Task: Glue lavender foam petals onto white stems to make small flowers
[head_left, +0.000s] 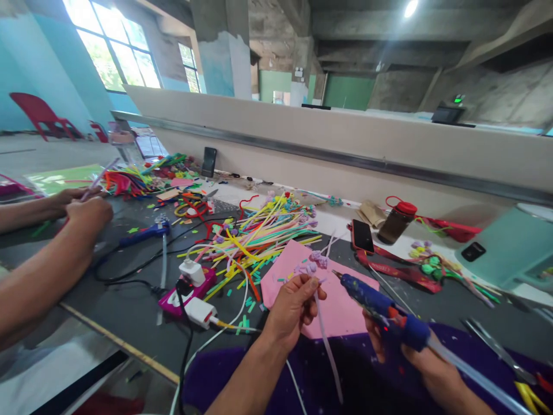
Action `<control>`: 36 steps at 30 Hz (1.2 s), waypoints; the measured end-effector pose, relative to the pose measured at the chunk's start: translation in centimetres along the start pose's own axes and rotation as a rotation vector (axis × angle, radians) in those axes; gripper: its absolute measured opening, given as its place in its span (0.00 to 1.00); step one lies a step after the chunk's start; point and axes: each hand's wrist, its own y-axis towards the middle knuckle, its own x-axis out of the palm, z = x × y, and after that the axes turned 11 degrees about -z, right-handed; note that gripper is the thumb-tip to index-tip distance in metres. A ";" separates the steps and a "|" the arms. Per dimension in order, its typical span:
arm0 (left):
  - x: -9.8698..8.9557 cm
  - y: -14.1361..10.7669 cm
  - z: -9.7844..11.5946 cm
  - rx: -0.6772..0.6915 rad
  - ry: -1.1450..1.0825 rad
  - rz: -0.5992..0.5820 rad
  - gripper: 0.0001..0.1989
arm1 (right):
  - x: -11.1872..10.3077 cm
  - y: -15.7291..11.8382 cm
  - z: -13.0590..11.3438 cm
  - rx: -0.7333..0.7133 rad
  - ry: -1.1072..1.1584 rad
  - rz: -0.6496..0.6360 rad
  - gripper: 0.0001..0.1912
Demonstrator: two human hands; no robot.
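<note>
My left hand [290, 308] pinches a lilac pipe cleaner [325, 334] between thumb and fingers. The stem's long tail hangs down, and a lilac curled piece [306, 268] shows just above the fingertips. My right hand [425, 360] is wrapped round a blue hot glue gun [380, 305], which partly hides the fingers. Its nozzle points left, toward the lilac pieces, apart from them. A long translucent glue stick [470, 369] sticks out of the gun's back. Beneath my left hand lies a pink sheet [276, 276], with another lilac curled piece [319, 259] over it.
Many coloured pipe cleaners [263, 230] are heaped at the middle back. A magenta power strip [211, 282] with plugs and cables is left of me. At far left, a co-worker's hands [88, 210] hold a lilac stem. Scissors [496, 346], a phone [362, 236] and a bottle [396, 222] lie rightward.
</note>
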 end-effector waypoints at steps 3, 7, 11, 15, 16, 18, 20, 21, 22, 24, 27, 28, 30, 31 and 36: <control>0.1 0.0 0.0 -0.004 0.007 0.010 0.14 | 0.5 -0.6 -0.3 -0.047 -0.015 -0.062 0.26; 0.2 0.0 -0.1 -0.036 0.025 0.020 0.14 | 1.2 -0.4 -1.1 -0.035 -0.074 -0.091 0.25; 0.4 0.0 -0.2 -0.022 0.024 0.003 0.14 | 1.9 -0.1 -1.5 -0.036 -0.046 -0.032 0.25; 0.5 0.0 -0.2 -0.029 0.051 0.005 0.13 | 2.2 0.0 -1.6 -0.032 -0.041 0.013 0.26; 0.5 0.0 -0.2 -0.033 0.057 0.007 0.13 | 2.2 0.0 -1.6 -0.031 -0.056 0.019 0.26; 0.5 -0.1 -0.2 -0.043 0.070 0.013 0.13 | 2.0 0.0 -1.7 -0.052 -0.104 0.010 0.26; 0.5 -0.1 -0.2 -0.045 0.076 0.020 0.13 | 1.9 0.0 -1.8 -0.084 -0.165 -0.010 0.25; 0.5 -0.1 -0.2 -0.044 0.076 0.022 0.13 | 1.8 0.0 -1.8 -0.095 -0.194 -0.019 0.25; 0.5 -0.1 -0.3 -0.042 0.075 0.022 0.13 | 1.7 0.0 -1.9 -0.109 -0.219 -0.023 0.25; 0.5 -0.1 -0.3 -0.039 0.071 0.017 0.14 | 1.7 0.1 -1.8 -0.128 -0.253 -0.031 0.24; 0.4 -0.1 -0.3 -0.042 0.068 0.002 0.13 | 1.8 0.1 -1.6 -0.133 -0.263 -0.031 0.23; 0.4 0.0 -0.3 -0.042 0.069 -0.002 0.13 | 1.8 0.1 -1.5 -0.131 -0.263 -0.027 0.22; 0.4 0.0 -0.3 -0.042 0.069 -0.007 0.13 | 1.8 0.1 -1.5 -0.128 -0.278 -0.021 0.22; 0.4 -0.1 -0.3 -0.042 0.069 -0.006 0.13 | 1.8 0.1 -1.5 -0.131 -0.290 -0.022 0.22; 0.4 -0.2 -0.2 -0.038 0.073 0.002 0.13 | 1.8 0.2 -1.6 -0.124 -0.276 -0.017 0.22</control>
